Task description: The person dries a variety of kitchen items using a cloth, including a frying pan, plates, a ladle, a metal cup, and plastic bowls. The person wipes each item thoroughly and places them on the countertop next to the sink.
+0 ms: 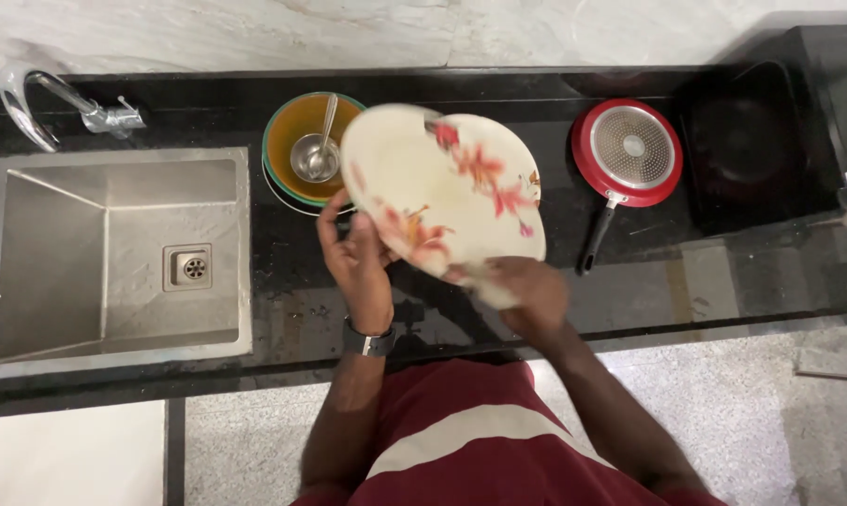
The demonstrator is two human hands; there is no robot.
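Head view: both hands, left [360,267] and right [527,292], clasped a glossy round floral plate [442,192] by its rim above the black counter [255,290]

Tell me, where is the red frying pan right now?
In the head view, the red frying pan lies on the black counter, right of the flowered plate and beside the dark stovetop.

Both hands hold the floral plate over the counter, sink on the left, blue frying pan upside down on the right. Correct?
Not quite: the frying pan is red, not blue, as the head view shows. The rest holds: left hand and right hand hold the floral plate over the counter, sink on the left.
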